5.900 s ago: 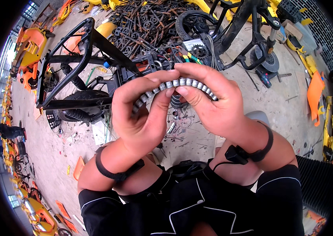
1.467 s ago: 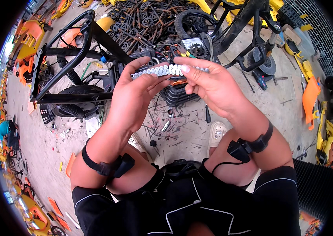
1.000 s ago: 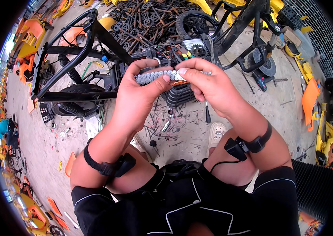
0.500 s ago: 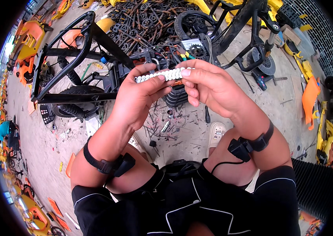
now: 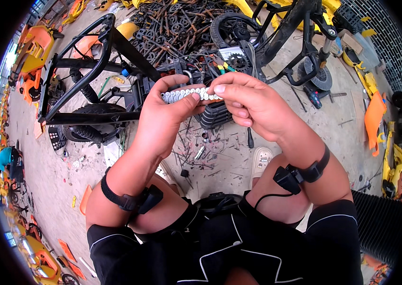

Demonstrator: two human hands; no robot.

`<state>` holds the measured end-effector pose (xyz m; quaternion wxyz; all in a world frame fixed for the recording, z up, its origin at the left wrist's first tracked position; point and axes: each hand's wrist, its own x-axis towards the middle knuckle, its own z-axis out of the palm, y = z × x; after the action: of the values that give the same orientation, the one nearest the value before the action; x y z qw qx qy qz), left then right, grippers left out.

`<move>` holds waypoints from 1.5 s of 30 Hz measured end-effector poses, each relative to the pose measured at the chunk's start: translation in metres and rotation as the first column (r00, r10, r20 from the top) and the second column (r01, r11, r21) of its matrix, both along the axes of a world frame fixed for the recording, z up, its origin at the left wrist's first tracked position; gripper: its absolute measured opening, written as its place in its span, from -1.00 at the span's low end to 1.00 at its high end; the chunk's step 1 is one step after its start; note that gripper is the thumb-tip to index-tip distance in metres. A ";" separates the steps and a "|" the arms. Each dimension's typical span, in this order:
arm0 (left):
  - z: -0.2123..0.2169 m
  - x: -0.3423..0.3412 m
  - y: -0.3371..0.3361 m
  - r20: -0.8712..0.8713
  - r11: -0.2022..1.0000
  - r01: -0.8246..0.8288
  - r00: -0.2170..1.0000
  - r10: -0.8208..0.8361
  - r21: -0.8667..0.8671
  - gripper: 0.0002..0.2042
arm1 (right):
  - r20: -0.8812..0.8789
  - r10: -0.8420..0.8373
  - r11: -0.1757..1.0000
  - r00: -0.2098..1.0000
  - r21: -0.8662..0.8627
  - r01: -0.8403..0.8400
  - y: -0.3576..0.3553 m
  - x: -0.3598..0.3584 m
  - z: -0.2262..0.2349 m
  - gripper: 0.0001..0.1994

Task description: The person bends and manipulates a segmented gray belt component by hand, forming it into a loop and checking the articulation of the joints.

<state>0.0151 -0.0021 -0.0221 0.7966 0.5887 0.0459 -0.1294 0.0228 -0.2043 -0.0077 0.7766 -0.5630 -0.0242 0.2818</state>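
Note:
A silver-white bike chain [image 5: 177,96], its round links lying in close rows, is stretched between my two hands in front of me. My left hand [image 5: 159,116] is closed on its left part, thumb over the near side and index finger along the back. At the other end, my right hand [image 5: 258,104] pinches the chain between thumb and index finger, the remaining fingers curled below. The fingers partly cover the chain's right end.
A black frame [image 5: 101,66] with a wheel stands left. Beyond my hands are heaped rusty metal parts [image 5: 177,28], a tire [image 5: 229,33] and pliers [image 5: 222,65]. A screwdriver [image 5: 250,137] and a power drill [image 5: 314,96] lie on the floor. At right are orange panels [image 5: 375,118].
The chain has tilted, so more of its round link faces show. My right hand has shifted slightly, with its fingers turned a little lower; my left hand has barely moved.

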 end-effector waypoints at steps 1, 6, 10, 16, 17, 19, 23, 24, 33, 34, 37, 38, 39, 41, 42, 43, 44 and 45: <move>0.000 0.000 0.000 0.001 1.000 -0.001 1.000 0.001 0.003 -0.59 | -0.003 -0.005 1.000 1.000 0.010 0.005 0.000 0.000 0.000 -0.82; 0.000 0.000 0.001 0.010 1.000 0.001 1.000 -0.001 0.004 -0.57 | -0.014 0.081 0.994 0.997 0.075 -0.079 -0.006 0.000 0.002 -0.80; 0.005 -0.001 0.002 -0.039 1.000 0.016 0.999 -0.016 -0.020 -0.56 | 0.038 0.115 0.992 0.993 0.047 -0.117 -0.007 -0.002 0.006 -0.75; 0.010 -0.003 0.007 -0.097 0.995 0.069 0.992 -0.076 -0.070 -0.56 | 0.221 0.121 0.988 0.968 -0.117 -0.097 -0.002 -0.007 0.010 -0.75; 0.011 -0.003 0.007 -0.097 0.994 0.075 0.992 -0.082 -0.074 -0.55 | 0.212 0.111 0.992 0.971 -0.088 -0.094 -0.002 -0.006 0.009 -0.76; 0.011 -0.004 0.005 -0.091 0.994 0.068 0.993 -0.076 -0.087 -0.56 | 0.194 0.090 0.996 0.977 -0.032 -0.085 -0.002 -0.004 0.007 -0.77; 0.011 -0.007 -0.002 -0.068 0.995 0.024 0.997 -0.031 -0.102 -0.57 | 0.204 -0.010 1.000 0.979 0.019 0.006 0.002 -0.005 0.002 -0.78; 0.010 -0.008 -0.003 -0.060 0.994 0.009 0.998 -0.015 -0.105 -0.57 | 0.202 -0.034 0.999 0.979 0.028 0.029 0.004 -0.006 0.001 -0.78; 0.004 -0.011 -0.013 0.176 0.997 -0.076 0.981 0.080 -0.032 -0.61 | 0.207 -0.211 0.961 0.955 0.224 0.164 0.017 -0.010 -0.009 -0.63; 0.002 -0.011 -0.013 0.189 0.996 -0.082 0.978 0.086 -0.029 -0.62 | 0.207 -0.233 0.953 0.950 0.242 0.181 0.017 -0.010 -0.011 -0.60; -0.001 -0.013 -0.016 0.240 0.993 -0.117 0.963 0.118 -0.020 -0.59 | 0.090 -0.195 0.960 0.977 0.222 0.171 0.016 -0.011 -0.006 -0.51; -0.001 -0.013 -0.016 0.259 0.991 -0.131 0.957 0.131 -0.018 -0.58 | 0.081 -0.168 0.968 0.982 0.203 0.149 0.016 -0.012 -0.005 -0.52; 0.000 -0.013 -0.015 0.274 0.992 -0.126 0.954 0.119 0.006 -0.57 | 0.071 -0.141 0.975 0.987 0.185 0.126 0.015 -0.013 -0.004 -0.53; 0.004 -0.013 -0.012 0.302 0.992 -0.117 0.949 0.096 0.054 -0.56 | 0.049 -0.094 0.982 0.994 0.171 0.085 0.014 -0.012 -0.003 -0.52; 0.004 -0.013 -0.011 0.312 0.989 -0.126 0.945 0.094 0.083 -0.56 | 0.036 -0.077 0.983 0.996 0.173 0.070 0.013 -0.011 -0.004 -0.52; 0.004 -0.012 -0.010 0.323 0.985 -0.135 0.942 0.092 0.112 -0.55 | 0.024 -0.059 0.983 0.998 0.175 0.054 0.012 -0.011 -0.005 -0.51; 0.004 -0.012 -0.010 0.333 0.980 -0.144 0.939 0.090 0.141 -0.55 | 0.011 -0.054 0.979 0.998 0.198 0.051 0.011 -0.011 -0.006 -0.53; 0.003 -0.012 -0.011 0.345 0.983 -0.135 0.935 0.086 0.122 -0.54 | -0.002 -0.050 0.974 0.999 0.220 0.049 0.011 -0.011 -0.007 -0.56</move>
<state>0.0033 -0.0127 -0.0188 0.7541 0.6545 -0.0493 0.0222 0.0115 -0.1934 -0.0145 0.8408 -0.4746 -0.0427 0.2570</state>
